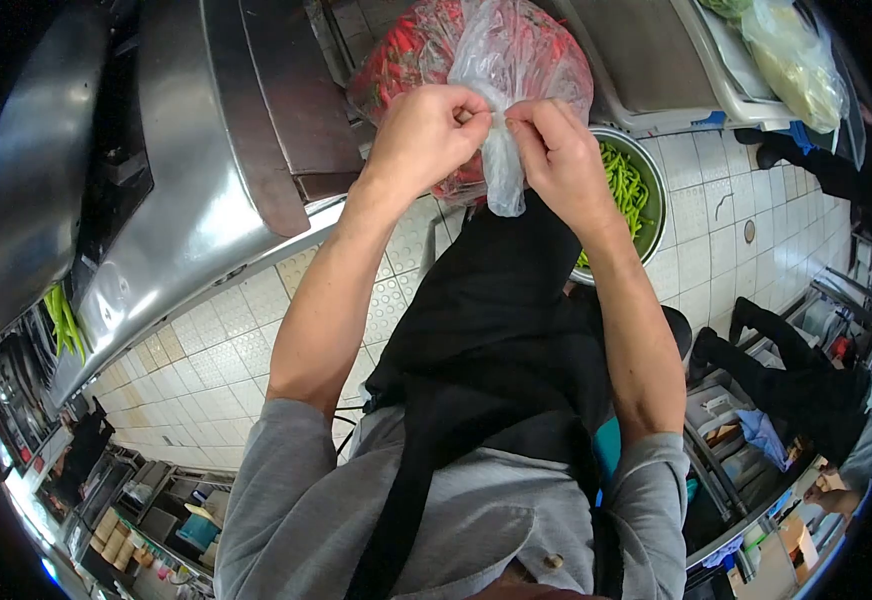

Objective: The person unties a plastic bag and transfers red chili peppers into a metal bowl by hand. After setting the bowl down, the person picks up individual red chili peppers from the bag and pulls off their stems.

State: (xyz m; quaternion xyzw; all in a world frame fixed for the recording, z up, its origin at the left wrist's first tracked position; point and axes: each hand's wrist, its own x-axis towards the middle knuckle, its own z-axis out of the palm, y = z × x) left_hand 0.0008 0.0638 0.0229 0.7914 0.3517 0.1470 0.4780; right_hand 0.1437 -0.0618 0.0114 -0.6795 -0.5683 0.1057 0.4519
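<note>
We see the left hand (426,135) closed, fingertips pinching the gathered neck of the plastic bag (516,50) (stuffed with red chillies). The right hand (556,150) pinches that neck too, just beside it. Left of the bag runs a steel counter (186,200). Below the bag is tiled floor (256,330), and right of the bag a metal bowl (662,195) of green pods.

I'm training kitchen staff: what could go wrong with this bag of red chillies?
The left hand and right hand pinch the thin plastic bag only at its neck. It might tear or slip, spilling red chillies onto the tiled floor. Some might also fall into the metal bowl of green pods beside it.
</note>
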